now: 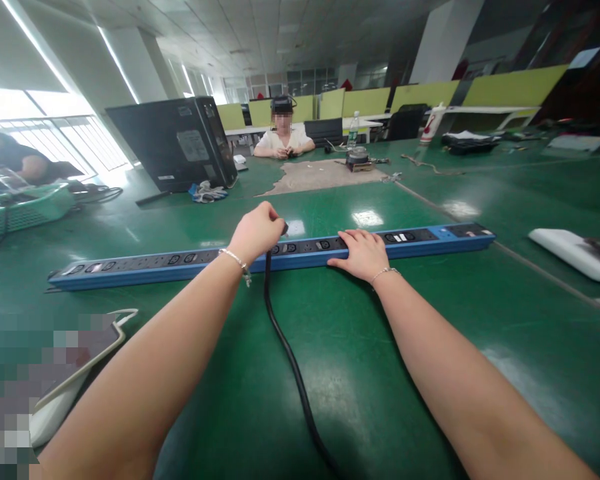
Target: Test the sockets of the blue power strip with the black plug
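Note:
A long blue power strip (210, 268) with a black socket face lies across the green table (230, 373). Above its middle, my left hand (259, 230) is closed on the plug end of a black cable (293, 363), whose dark tip shows past the fingers. From there the cable hangs over the strip's near side and runs toward the bottom edge. My right hand (363, 255) rests on the strip just right of the middle, fingers spread over the sockets and thumb along the near side. Whether the plug touches a socket is hidden by my left hand.
A black computer case (180, 143) stands at the back left, gloves (209, 193) beside it. A green basket (35, 210) is far left, near another person. Someone sits opposite, behind a cardboard sheet (325, 175). A white object (575, 253) lies right.

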`<control>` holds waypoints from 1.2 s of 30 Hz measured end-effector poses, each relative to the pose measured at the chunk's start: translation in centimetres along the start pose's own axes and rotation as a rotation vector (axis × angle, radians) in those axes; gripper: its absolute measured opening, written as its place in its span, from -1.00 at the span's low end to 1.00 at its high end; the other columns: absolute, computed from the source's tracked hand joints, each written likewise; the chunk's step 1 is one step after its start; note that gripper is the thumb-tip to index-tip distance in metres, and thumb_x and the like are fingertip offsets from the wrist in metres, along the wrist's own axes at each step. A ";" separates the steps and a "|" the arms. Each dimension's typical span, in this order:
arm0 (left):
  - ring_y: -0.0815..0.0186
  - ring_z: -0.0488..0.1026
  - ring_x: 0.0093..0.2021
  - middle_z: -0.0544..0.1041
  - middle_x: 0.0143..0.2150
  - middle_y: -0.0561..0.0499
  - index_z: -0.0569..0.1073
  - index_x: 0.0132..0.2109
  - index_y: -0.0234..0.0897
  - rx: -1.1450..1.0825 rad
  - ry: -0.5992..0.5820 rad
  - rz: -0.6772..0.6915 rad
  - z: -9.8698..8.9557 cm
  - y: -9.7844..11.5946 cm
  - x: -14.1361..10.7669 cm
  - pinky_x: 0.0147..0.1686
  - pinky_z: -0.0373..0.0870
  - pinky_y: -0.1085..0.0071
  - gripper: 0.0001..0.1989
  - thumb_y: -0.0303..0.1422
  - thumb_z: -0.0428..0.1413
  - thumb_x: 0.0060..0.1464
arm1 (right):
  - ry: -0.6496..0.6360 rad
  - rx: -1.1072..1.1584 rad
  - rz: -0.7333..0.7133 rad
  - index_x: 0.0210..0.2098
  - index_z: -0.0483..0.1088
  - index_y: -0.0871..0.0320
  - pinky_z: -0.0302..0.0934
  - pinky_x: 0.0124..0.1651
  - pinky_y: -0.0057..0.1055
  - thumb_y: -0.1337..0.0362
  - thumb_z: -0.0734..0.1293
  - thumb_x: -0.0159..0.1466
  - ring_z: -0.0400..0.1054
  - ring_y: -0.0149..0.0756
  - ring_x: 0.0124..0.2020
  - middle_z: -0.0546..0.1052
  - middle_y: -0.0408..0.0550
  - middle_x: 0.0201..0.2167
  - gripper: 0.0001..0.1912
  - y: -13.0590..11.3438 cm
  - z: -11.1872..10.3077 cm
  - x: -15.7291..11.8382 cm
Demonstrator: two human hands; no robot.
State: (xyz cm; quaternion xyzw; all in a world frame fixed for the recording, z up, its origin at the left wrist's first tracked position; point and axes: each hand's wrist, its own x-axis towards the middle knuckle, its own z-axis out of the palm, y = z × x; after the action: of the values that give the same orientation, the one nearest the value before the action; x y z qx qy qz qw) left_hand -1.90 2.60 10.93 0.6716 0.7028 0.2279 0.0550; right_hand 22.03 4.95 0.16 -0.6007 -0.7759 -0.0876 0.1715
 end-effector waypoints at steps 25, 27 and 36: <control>0.13 0.50 -0.10 0.55 -0.09 -0.27 0.46 -0.09 -0.34 0.110 -0.208 0.032 6.4 4.0 3.3 -0.17 0.38 0.34 -0.64 -0.36 0.00 -0.06 | 0.008 0.028 0.007 0.17 0.23 0.07 -0.13 0.18 0.00 -0.24 0.25 0.08 0.06 -0.01 0.19 0.32 0.05 0.16 -0.22 -0.1 -0.2 -0.1; 0.12 0.50 -0.10 0.54 -0.08 -0.29 0.46 -0.07 -0.35 0.131 -0.217 0.039 6.5 4.4 3.0 -0.17 0.38 0.33 -0.63 -0.35 0.00 -0.05 | 0.006 0.020 0.008 0.17 0.22 0.07 -0.13 0.17 0.00 -0.24 0.24 0.10 0.05 0.00 0.20 0.32 0.05 0.16 -0.22 -0.2 -0.2 -0.1; 0.07 0.50 -0.10 0.53 -0.07 -0.33 0.45 -0.06 -0.36 0.140 -0.252 0.052 7.0 4.3 3.0 -0.18 0.38 0.31 -0.61 -0.35 0.01 -0.06 | 0.004 0.036 0.014 0.17 0.23 0.07 -0.14 0.19 0.00 -0.23 0.26 0.09 0.06 -0.01 0.20 0.32 0.04 0.16 -0.22 -0.2 -0.2 -0.1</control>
State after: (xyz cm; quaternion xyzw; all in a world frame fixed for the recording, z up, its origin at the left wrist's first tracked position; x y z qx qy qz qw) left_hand 4.49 7.20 7.07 0.7150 0.6869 0.0936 0.0900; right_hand 21.91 4.70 0.33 -0.6027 -0.7729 -0.0739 0.1843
